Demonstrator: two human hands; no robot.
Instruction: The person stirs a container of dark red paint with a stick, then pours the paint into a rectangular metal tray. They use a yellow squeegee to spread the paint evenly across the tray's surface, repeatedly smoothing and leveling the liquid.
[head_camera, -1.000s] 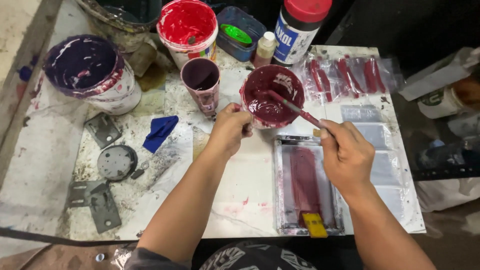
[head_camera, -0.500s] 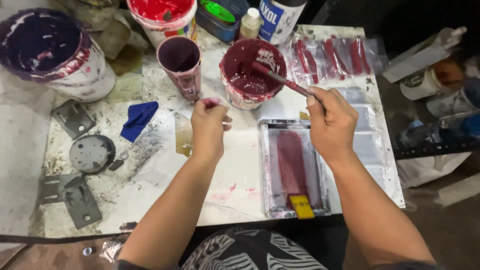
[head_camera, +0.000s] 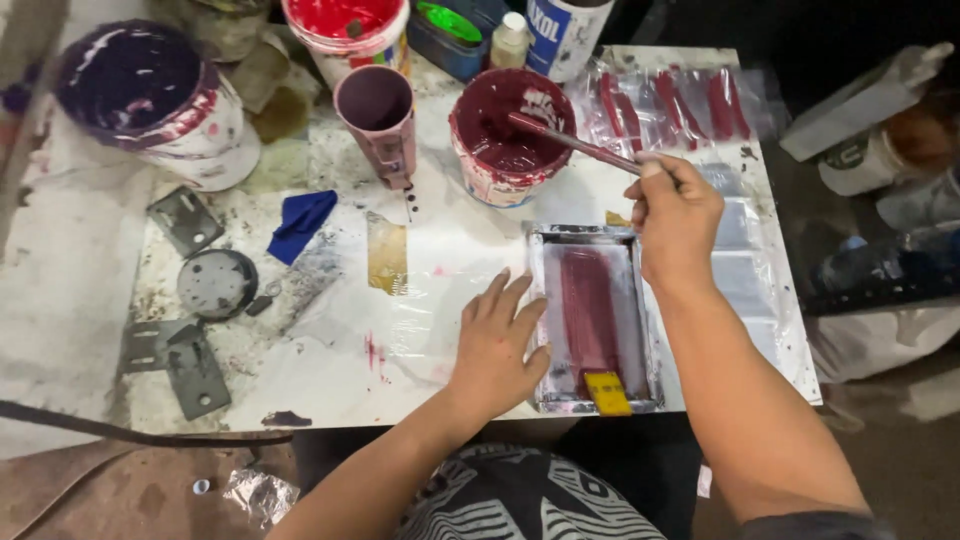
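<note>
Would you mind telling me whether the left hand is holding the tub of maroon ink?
No, the left hand lies flat on the table beside the small printing frame, well apart from the tub of maroon ink.

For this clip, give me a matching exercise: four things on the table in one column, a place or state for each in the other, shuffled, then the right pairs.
Things:
1. stir stick
2. left hand
3. blue cloth
4. small printing frame

States:
A. lies crumpled near grey metal plates
B. tip in the maroon paint tub, held by the right hand
C. flat on the table beside the frame
D. holds a maroon strip and a yellow tab

Pairs: 1-B, 2-C, 3-A, 4-D
</note>
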